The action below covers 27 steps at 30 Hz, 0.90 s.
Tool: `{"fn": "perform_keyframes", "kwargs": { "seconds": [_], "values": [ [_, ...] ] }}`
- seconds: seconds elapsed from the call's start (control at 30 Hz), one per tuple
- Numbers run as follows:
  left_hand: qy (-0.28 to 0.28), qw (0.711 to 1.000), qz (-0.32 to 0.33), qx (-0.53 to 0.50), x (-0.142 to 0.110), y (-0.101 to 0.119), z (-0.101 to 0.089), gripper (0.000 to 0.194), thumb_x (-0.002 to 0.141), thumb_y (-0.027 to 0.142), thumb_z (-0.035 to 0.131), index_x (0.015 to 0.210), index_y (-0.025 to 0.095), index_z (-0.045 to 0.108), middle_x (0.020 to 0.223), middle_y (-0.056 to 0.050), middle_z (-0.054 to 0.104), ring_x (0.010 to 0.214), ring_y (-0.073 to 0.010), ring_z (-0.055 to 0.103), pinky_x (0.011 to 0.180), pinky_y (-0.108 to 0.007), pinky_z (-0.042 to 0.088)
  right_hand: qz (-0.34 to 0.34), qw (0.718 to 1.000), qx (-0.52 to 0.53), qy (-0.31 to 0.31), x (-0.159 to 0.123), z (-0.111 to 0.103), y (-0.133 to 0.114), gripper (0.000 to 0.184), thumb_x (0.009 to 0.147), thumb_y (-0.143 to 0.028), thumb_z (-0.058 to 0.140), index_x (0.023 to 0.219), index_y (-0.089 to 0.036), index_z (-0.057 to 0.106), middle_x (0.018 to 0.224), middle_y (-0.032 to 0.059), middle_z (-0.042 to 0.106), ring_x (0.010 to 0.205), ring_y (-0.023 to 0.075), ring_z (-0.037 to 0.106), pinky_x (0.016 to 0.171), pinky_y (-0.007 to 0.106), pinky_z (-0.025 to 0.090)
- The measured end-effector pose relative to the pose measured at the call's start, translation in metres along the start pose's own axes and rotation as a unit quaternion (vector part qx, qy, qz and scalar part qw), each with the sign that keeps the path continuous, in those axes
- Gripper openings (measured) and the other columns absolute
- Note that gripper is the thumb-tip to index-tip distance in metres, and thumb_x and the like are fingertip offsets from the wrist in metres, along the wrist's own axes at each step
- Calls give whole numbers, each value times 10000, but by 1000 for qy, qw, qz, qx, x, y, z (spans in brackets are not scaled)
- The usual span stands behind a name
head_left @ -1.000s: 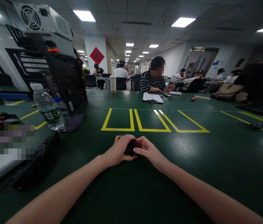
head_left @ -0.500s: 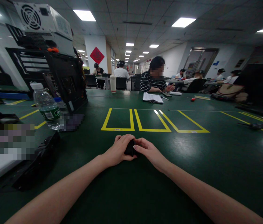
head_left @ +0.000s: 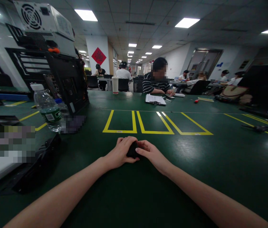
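Left hand (head_left: 120, 152) clamps round a small black piece (head_left: 131, 150) on its 9 o'clock side, 6 o'clock of the yellow tape (head_left: 126, 132), apparently steadying it while right hand (head_left: 151, 154) pinches its 3 o'clock edge.

The held object (head_left: 131, 150) is before the taped outlines (head_left: 157, 132), a clipboard (head_left: 155, 98) behind them, a bottle (head_left: 48, 109) left.
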<state>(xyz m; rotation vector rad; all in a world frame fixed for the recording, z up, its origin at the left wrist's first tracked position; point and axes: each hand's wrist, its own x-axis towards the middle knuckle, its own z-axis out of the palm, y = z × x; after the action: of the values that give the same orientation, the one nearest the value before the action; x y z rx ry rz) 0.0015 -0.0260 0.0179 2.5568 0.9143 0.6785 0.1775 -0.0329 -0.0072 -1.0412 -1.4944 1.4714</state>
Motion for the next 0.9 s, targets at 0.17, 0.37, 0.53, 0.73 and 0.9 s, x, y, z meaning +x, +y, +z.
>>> {"fn": "perform_keyframes", "kwargs": {
  "seconds": [0.17, 0.37, 0.53, 0.73, 0.9],
  "values": [
    [3, 1000, 4, 2, 0, 2, 0, 484, 708, 288, 600, 1107, 239, 332, 1066, -45, 472, 977, -213, 460, 861, -375, 289, -19, 999, 23, -28, -2, 1, -2, 314, 649, -266, 633, 915, -228, 469, 985, 7, 524, 959, 173, 508, 844, 364, 393],
    [4, 1000, 3, 6, 0, 2, -1, 498, 708, 296, 601, 1117, 234, 322, 1085, -50, 462, 994, -213, 451, 868, -372, 286, -17, 1000, 4, 7, -1, 2, -1, 242, 721, -356, 544, 916, -223, 493, 962, 14, 531, 956, 174, 498, 849, 366, 380],
    [-1, 1000, 3, 2, -1, 2, -2, 484, 716, 294, 592, 1117, 238, 326, 1087, -48, 464, 994, -213, 452, 874, -373, 283, 3, 1000, -3, -1, -1, -1, -2, 286, 705, -320, 567, 956, -203, 494, 1002, 34, 524, 975, 178, 486, 865, 370, 372],
    [1, 1000, 2, 1, 0, 2, -2, 480, 714, 296, 596, 1110, 227, 335, 1071, -50, 475, 984, -210, 457, 869, -375, 284, -21, 999, 34, -34, -1, -1, -2, 310, 660, -242, 627, 926, -232, 469, 950, 3, 520, 949, 169, 507, 837, 355, 401],
    [0, 1000, 2, 0, 0, 1, -1, 496, 715, 304, 596, 1123, 220, 328, 1085, -57, 465, 995, -212, 449, 875, -376, 280, -18, 1000, 8, 5, 0, 0, 2, 235, 731, -337, 539, 929, -219, 493, 951, 19, 526, 945, 173, 499, 828, 361, 395]
  ]
}}
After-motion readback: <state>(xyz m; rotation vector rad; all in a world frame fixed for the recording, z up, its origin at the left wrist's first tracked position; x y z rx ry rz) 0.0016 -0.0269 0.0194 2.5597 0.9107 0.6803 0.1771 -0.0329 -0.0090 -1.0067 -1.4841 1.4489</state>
